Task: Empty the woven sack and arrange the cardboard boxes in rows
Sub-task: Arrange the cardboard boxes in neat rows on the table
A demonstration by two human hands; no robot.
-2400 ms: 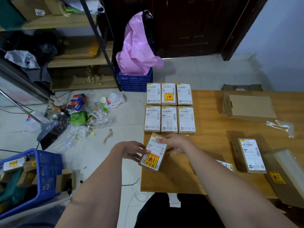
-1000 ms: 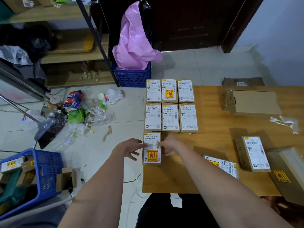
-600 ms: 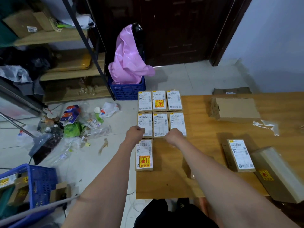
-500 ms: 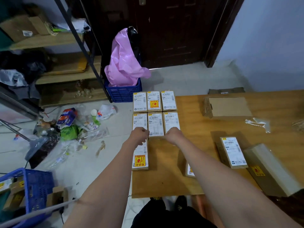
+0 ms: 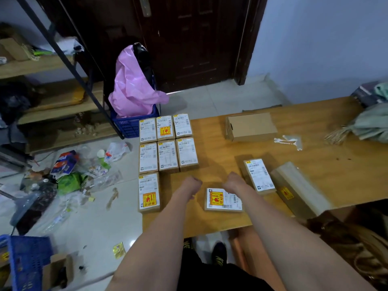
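Observation:
Six small labelled cardboard boxes lie in two rows of three at the table's left end. A seventh box with a yellow-red sticker starts a third row under the left column. My left hand hovers with curled fingers, holding nothing. My right hand, also curled, is just past the far edge of a loose box that lies sideways. Another labelled box and a long taped box lie to the right. The pale green woven sack is crumpled at the far right.
A larger plain box and a scrap of clear tape lie on the wooden table. On the floor to the left are litter, a blue crate with a pink bag and a blue basket. Shelves stand at the left.
The sticker box went down flat as the first of a third row. Both hands nudged the rows with curled fingers, then moved right toward the sideways box. My view swung right.

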